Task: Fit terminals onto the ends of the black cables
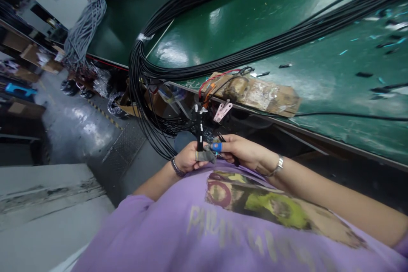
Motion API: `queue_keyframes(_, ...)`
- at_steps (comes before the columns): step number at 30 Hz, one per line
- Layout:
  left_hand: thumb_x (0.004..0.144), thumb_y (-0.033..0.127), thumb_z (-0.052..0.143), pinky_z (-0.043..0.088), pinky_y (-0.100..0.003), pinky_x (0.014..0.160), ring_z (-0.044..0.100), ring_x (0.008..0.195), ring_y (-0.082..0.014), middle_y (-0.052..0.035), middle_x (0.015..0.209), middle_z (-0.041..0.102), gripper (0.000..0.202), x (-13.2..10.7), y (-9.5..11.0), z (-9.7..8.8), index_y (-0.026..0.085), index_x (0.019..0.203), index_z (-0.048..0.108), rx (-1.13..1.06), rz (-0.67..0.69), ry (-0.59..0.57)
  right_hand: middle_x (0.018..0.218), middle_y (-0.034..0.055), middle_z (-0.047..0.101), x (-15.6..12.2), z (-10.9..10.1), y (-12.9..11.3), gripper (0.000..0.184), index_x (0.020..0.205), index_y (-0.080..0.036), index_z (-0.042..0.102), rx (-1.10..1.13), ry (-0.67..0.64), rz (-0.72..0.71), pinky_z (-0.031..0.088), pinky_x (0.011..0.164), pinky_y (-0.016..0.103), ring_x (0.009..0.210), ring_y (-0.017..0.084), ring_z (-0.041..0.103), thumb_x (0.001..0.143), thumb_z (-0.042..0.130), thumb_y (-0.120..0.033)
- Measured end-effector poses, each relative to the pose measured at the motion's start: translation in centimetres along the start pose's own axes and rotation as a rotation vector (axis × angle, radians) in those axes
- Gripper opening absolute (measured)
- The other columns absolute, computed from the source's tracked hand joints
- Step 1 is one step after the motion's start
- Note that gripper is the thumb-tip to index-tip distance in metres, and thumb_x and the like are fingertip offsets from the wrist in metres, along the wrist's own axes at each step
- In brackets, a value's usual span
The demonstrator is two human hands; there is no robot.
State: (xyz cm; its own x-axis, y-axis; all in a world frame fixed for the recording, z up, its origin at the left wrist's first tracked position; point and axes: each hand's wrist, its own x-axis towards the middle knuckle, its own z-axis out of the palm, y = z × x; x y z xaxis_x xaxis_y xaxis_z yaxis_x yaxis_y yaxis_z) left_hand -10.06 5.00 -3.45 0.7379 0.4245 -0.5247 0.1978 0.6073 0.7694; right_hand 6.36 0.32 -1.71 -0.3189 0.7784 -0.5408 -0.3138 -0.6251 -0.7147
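Observation:
My left hand [188, 157] is closed at my waist, with grey wrapping on its thumb. Its fingers grip a black cable, whose end is hidden between the two hands. A black strip with white marks [200, 131] stands up just behind these fingers. Meeting it from the other side, my right hand [244, 151] is pinched shut, with a blue wrap [217, 147] on a digit. Thin dark tips poke out around the right fingers; what they hold is too small to tell. Long black cables [137, 80] hang off the table edge towards my left hand.
The green table [255, 21] carries the cable loop and, at its edge, a taped cardboard piece [267, 95] with red and black wires. A pink clip [222, 111] hangs there. Grey cable bundles [84, 29] lie at left. Scraps [387, 44] litter the right side.

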Motion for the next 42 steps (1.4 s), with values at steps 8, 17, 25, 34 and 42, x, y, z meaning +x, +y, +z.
queue_keyframes(8,0.045,0.057,0.08,0.012,-0.017,0.026,0.026,0.024,-0.002,0.0071,0.034,0.044,0.055,0.1,0.2,0.1,0.014,0.063,0.051,-0.012,0.011,0.035,0.043,-0.009,0.04,0.2,-0.2,0.5,0.046,0.061,-0.019,0.046,0.095,0.013,-0.033,0.017,0.038,0.019,0.039,0.003,0.027,0.05,0.081,-0.047)
queue_keyframes(17,0.05,0.055,0.077,0.018,-0.017,0.027,0.034,0.026,-0.0032,0.0061,0.039,0.048,0.051,0.4,-0.1,0.0,0.014,0.063,0.05,0.013,0.044,0.102,0.063,-0.0032,0.054,-0.9,-0.8,0.3,0.038,0.071,-0.018,0.056,-0.163,0.111,-0.28,0.037,0.053,0.025,0.056,0.01,0.044,0.057,0.078,-0.046)
queue_keyframes(25,0.05,0.056,0.079,0.022,-0.016,0.03,0.042,0.03,-0.0049,0.0039,0.042,0.053,0.053,0.6,-0.7,0.0,0.014,0.066,0.051,-0.042,0.124,0.095,0.059,-0.0034,0.05,-1.5,-0.7,0.5,0.046,0.064,-0.019,0.053,-0.274,0.245,-0.352,0.037,0.054,0.026,0.056,0.011,0.041,0.053,0.077,-0.058)
queue_keyframes(34,0.05,0.055,0.08,0.026,-0.016,0.032,0.039,0.032,-0.0039,0.0055,0.042,0.05,0.053,0.4,-0.7,0.7,0.015,0.065,0.049,-0.029,0.252,0.143,0.048,-0.0092,0.041,-0.7,-0.3,2.3,0.054,0.061,-0.018,0.047,0.094,0.121,-0.086,0.018,0.041,0.021,0.042,0.003,0.027,0.043,0.084,-0.053)
queue_keyframes(42,0.053,0.052,0.08,0.029,-0.016,0.035,0.04,0.034,-0.0037,0.0049,0.042,0.05,0.049,0.4,-0.7,0.5,0.014,0.062,0.051,0.023,0.295,0.15,0.047,-0.0078,0.044,-1.3,-0.5,1.9,0.048,0.059,-0.017,0.048,0.165,0.091,-0.081,0.015,0.04,0.021,0.039,0.002,0.029,0.046,0.086,-0.043)
